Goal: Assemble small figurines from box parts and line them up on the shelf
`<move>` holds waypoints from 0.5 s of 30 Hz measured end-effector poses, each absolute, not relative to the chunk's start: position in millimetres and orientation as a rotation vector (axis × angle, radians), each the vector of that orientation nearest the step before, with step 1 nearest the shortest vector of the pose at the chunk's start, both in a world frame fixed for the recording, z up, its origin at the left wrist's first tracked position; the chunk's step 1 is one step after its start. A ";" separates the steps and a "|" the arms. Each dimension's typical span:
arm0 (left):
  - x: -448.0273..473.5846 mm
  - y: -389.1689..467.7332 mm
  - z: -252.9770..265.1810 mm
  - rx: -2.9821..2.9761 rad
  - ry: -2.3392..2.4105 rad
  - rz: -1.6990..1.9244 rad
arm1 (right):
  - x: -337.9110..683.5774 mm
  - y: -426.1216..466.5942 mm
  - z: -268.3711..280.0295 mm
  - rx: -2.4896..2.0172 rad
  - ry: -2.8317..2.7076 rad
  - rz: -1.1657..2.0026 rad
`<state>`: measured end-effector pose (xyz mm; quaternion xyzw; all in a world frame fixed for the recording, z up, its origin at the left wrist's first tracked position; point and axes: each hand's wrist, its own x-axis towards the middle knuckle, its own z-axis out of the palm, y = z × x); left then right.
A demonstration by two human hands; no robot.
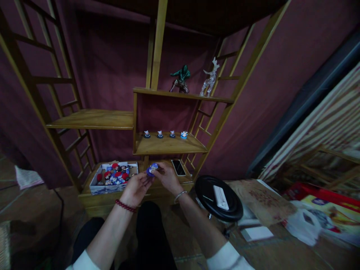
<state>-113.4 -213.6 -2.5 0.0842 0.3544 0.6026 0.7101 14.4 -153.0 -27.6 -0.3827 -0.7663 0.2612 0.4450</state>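
Note:
Between my two hands, in front of the lower shelf, is a small purple-and-white figurine [152, 170] with a round base. My left hand [136, 188], palm turned up, supports it with the fingertips. Thumb and fingers of my right hand [166, 177] pinch it from the other side. To the left, a shallow open box [112, 188] holds several small figurines with red and blue parts. Several similar figurines stand in a row on the middle shelf [168, 146], the rightmost one [183, 134] on a light blue base.
A phone [178, 167] lies on the low shelf right of my hands. Higher up stand a green hooded figure [182, 77] and a clear deer [209, 79]. A black round stool [202, 187] with a white object [221, 197] on it is at right, near a plastic bag [305, 227].

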 end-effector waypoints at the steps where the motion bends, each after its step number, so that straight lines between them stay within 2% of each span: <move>1: -112.9 -212.1 -0.7 0.191 0.794 1.340 | 15.5 -150.5 -26.0 -0.942 -1.898 0.648; 15: -105.9 -197.6 10.9 0.227 0.791 1.393 | 20.6 -127.2 -12.4 -0.890 -1.860 0.767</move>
